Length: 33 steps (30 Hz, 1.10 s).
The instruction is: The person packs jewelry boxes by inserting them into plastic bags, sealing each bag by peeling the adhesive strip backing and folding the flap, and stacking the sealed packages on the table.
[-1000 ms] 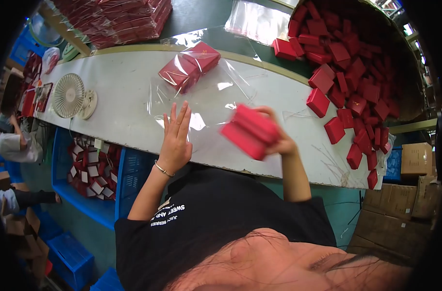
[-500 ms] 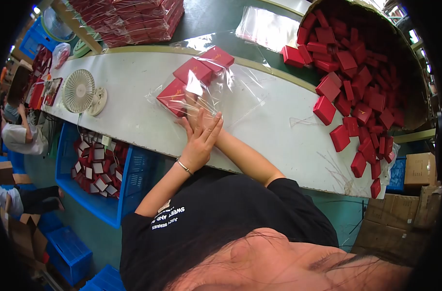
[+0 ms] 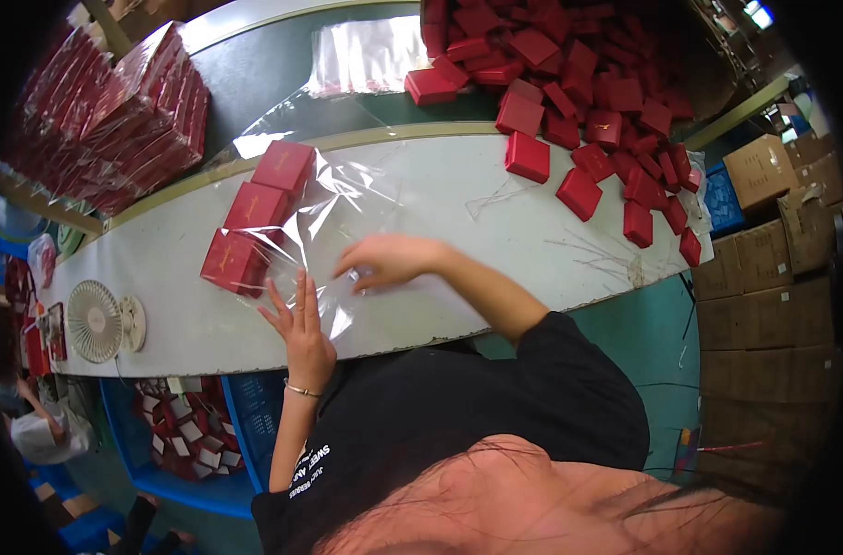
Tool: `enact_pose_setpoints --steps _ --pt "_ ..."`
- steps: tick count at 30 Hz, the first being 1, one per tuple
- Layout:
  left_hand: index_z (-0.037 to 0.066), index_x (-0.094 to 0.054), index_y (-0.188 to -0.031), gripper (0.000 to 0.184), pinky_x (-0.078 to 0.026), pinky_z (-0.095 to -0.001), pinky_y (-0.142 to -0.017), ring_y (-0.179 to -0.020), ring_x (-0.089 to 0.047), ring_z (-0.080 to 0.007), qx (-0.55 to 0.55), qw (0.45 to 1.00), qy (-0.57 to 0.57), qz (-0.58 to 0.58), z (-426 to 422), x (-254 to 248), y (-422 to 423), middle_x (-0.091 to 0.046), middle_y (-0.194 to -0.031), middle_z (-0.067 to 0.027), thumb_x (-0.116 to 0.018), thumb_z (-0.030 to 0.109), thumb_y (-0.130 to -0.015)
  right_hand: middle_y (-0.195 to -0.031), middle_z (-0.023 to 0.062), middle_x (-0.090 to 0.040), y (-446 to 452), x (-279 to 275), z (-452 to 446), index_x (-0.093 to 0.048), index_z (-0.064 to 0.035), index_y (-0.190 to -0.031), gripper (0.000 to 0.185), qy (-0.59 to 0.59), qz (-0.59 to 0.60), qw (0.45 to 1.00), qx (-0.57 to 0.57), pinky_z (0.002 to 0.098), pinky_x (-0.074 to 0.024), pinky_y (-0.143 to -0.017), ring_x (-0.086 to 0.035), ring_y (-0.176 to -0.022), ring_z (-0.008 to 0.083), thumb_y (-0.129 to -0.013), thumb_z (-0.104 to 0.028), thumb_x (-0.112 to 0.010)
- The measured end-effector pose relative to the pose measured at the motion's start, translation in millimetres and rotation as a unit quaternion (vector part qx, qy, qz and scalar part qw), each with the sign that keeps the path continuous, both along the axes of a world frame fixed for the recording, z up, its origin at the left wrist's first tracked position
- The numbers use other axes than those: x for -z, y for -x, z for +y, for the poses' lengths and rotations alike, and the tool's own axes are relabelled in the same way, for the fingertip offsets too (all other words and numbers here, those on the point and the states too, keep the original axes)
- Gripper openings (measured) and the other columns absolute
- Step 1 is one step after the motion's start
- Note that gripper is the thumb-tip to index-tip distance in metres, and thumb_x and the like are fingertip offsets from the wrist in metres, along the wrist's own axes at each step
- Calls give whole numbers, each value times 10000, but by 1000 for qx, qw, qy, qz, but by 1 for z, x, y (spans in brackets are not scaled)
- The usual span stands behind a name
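Observation:
My left hand [image 3: 303, 344] lies at the near edge of a clear plastic bag [image 3: 333, 208], its fingers spread against the film beside the nearest box. Inside the bag, three red boxes [image 3: 258, 205] with small gold lettering sit in a slanting row on the white table. To the right, my right hand [image 3: 391, 260] hovers near the bag's right side, slightly blurred, with bent fingers apart and nothing visible in them. I cannot tell whether its fingertips touch the film.
A heap of loose red boxes [image 3: 615, 139] spills onto the table [image 3: 458, 203] at the right. Clear bags [image 3: 366, 57] lie at the back. Wrapped red packs [image 3: 153, 120] stand back left, a small fan [image 3: 96, 321] at left. Below is a blue crate [image 3: 255, 421] of boxes.
My right hand has come out of the bag and moved right. My left hand rests lower on the film. The three boxes now form a straighter row. The view has shifted.

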<state>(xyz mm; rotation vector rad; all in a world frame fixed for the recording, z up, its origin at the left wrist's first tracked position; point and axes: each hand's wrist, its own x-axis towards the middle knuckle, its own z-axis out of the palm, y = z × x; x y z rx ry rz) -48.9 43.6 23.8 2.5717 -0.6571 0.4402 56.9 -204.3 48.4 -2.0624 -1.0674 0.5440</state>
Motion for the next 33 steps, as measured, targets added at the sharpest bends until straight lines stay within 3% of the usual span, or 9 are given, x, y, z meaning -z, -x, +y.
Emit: enact_pose_setpoints --steps 2,4,6,10,13,18,24,30,33 --pt "29 -299 -1631 972 40 -750 -1193 -1577 -55 -530 2 1000 19 9 1 4 1 -253 -1731 -89 -457 -173 -693 -1108 136 -744 -27 -33 -83 -717 -49 -1202 382 111 6 958 265 424 -551 -937 -708 -1054 311 -866 -209 -801" --pt "35 -301 -1630 982 29 -750 -1196 -1579 -57 -527 7 1000 18 10 0 4 0 -256 -1730 -90 -448 -190 -685 -1482 175 -551 -73 -19 -174 -585 -72 -1395 630 146 -269 835 457 473 -481 -1058 -554 -1332 349 -812 -195 -791" --pt "36 -297 -1630 989 25 -749 -1198 -1579 -60 -524 9 1000 15 8 1 4 -1 -259 -1729 -90 -448 -196 -681 -1645 201 -314 -116 9 -248 -241 -137 -1633 963 370 -307 669 567 690 -270 -1194 -282 -1522 464 -813 -107 -744" --pt "43 -279 -1637 1006 16 -743 -1204 -1580 -64 -522 9 1000 18 4 0 3 -6 -256 -1729 -91 -452 -200 -676 -1509 187 -443 -128 -11 -286 -241 -131 -1621 1130 421 -260 707 505 598 -356 -1135 -407 -1381 452 -685 -181 -872" --pt "43 -273 -1638 1010 10 -736 -1210 -1580 -66 -521 4 1000 26 7 -1 4 -5 -252 -1729 -94 -455 -197 -674 -1380 226 -485 -105 -27 -276 -293 -112 -1589 1099 116 -417 704 563 546 -392 -1074 -467 -1260 452 -662 -187 -878" --pt "34 -279 -1635 1004 6 -728 -1215 -1581 -58 -520 9 999 32 22 -1 2 -7 -245 -1731 -103 -455 -190 -673 -1186 298 -477 -19 9 -247 -370 -342 -1590 988 185 -349 536 746 526 -499 -947 -557 -1065 466 -733 -408 -855" --pt "16 -301 -1627 970 7 -710 -1223 -1586 -39 -510 20 998 42 52 2 1 -7 -239 -1729 -125 -458 -185 -691 -1329 315 -528 -27 53 -241 -526 -331 -1492 869 195 -307 546 755 550 -516 -964 -562 -1183 501 -723 -585 -841" --pt "60 -256 -1654 1003 -44 -709 -1231 -1581 -74 -507 13 999 39 3 4 22 0 -192 -1745 -78 -553 -162 -723 -1432 215 -442 -68 46 -202 -506 -231 -1501 863 -19 -299 895 330 504 -362 -1166 -441 -1345 432 -692 -57 -753" --pt "116 -210 -1674 1005 -56 -746 -1219 -1593 -53 -478 -7 1000 1 -7 5 16 5 -143 -1759 -38 -594 -98 -770 -1477 210 -425 -62 35 -177 -412 -109 -1542 909 -41 -218 956 193 482 -307 -1218 -423 -1398 420 -688 -28 -713"
